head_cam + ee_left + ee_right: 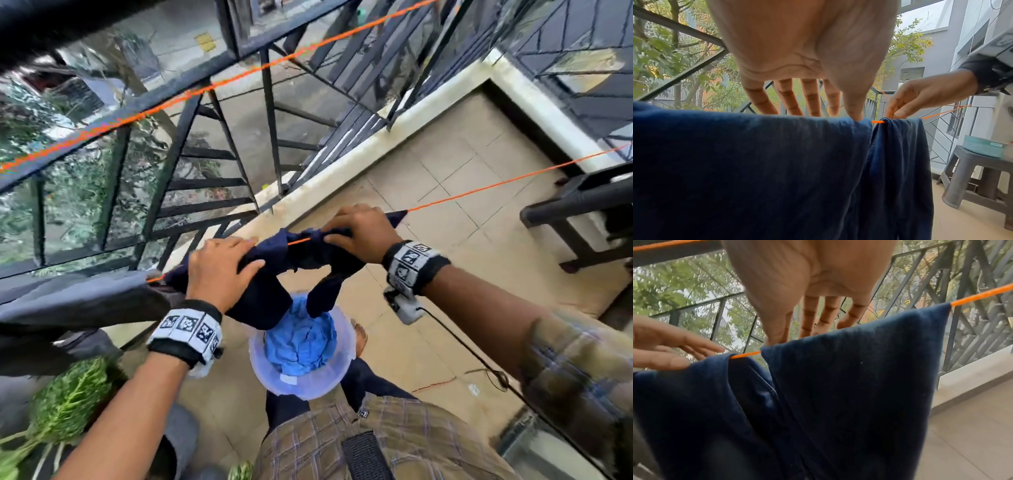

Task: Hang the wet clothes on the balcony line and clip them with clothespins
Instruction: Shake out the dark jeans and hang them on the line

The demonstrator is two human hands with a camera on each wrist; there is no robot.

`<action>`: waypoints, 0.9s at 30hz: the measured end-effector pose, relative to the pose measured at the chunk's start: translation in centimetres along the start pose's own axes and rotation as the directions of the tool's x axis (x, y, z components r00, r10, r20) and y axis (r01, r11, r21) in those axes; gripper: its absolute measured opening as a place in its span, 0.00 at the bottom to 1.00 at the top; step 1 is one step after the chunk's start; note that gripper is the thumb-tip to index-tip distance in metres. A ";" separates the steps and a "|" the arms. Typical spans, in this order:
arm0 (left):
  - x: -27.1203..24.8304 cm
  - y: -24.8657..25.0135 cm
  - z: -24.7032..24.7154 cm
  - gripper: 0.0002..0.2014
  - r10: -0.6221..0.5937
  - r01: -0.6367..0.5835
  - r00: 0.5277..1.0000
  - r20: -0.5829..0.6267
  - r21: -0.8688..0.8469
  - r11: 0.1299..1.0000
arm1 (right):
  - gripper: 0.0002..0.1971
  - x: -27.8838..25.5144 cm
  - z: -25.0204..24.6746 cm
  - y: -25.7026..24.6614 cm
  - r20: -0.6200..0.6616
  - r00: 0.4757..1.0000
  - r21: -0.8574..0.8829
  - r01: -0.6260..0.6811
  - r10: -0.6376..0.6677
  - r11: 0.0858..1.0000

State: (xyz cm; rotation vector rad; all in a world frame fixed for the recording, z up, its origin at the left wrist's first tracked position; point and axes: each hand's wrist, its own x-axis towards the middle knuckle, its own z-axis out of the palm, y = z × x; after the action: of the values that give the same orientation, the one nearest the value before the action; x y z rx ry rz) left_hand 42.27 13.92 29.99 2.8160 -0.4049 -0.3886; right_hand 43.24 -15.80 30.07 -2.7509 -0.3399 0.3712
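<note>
A navy garment [274, 253] [756, 162] [849, 369] hangs folded over the orange line [513, 178] [877, 121] [745, 355], bunched into two parts with a short gap of bare line between them. My left hand [226, 260] [813, 113] lies on top of the left part with straight fingers, the thumb tip on the near edge. My right hand [356, 233] [807, 331] pinches the right part at the line, thumb on the near side and fingers over the far side. I see no clothespins.
Below the line, a clear basin [342, 363] on the tiled floor holds blue clothes [301, 342]. A grey cloth [68, 301] hangs at the left. The black railing [205, 171] carries a second orange line [239, 73]. A dark stool [972, 165] at the right bears a teal basket [982, 147].
</note>
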 end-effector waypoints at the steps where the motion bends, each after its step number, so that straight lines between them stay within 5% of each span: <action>1: 0.4 0.1 0.1 0.21 0.006 -0.006 1.000 0.018 0.005 1.000 | 0.18 0.2 0.1 -0.2 0.004 1.000 0.013 -0.020 0.020 1.000; 5: 2.3 1.9 0.9 0.16 0.089 -0.098 0.988 0.127 0.061 0.993 | 0.16 0.5 1.3 0.0 0.043 0.999 0.058 -0.016 0.014 0.998; 10: 2.6 2.2 0.4 0.20 0.083 -0.064 0.991 0.109 -0.167 0.984 | 0.10 1.4 1.3 -0.2 0.008 1.000 0.162 -0.021 0.020 0.987; 19: 7.6 1.3 -5.5 0.17 -0.124 0.119 0.992 0.024 -0.508 0.853 | 0.13 7.3 -5.5 -1.5 -0.121 0.986 0.263 -0.077 0.113 0.962; 23: 10.0 1.4 -6.2 0.10 -0.139 0.145 0.989 0.045 -0.452 0.880 | 0.14 9.9 -6.8 -1.9 -0.095 0.979 0.226 -0.153 0.178 0.962; 27: 11.9 0.6 -5.9 0.10 -0.304 0.317 0.946 0.113 -0.532 0.785 | 0.09 11.1 -6.9 -2.6 -0.109 0.971 0.162 -0.192 0.211 0.968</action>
State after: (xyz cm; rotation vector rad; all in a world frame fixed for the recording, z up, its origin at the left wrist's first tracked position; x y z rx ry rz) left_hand 54.87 11.00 32.98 2.3026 0.1641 -0.5078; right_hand 55.22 -12.43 34.94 -2.6494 0.0017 0.2603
